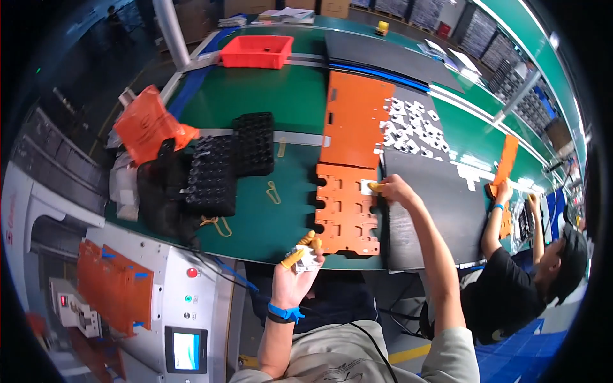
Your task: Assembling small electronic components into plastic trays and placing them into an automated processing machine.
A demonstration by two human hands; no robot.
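My left hand (294,281), in yellow finger cots and a blue wrist strap, is closed around a few small white plates (307,260) near the table's front edge. My right hand (396,189) pinches a small white plate (367,187) against the upper right of an orange notched fixture board (345,210). This board lies flat on the green table, its cut-outs showing. Behind it lies a larger orange panel (356,118). Right of that panel many loose white plates (415,127) are scattered on a dark mat.
Black trays (214,172) and an orange plastic bag (150,124) crowd the left side. Rubber bands (273,193) lie between. A red bin (257,51) stands at the back. A co-worker (511,281) works at the right. A machine with a screen (186,350) stands at lower left.
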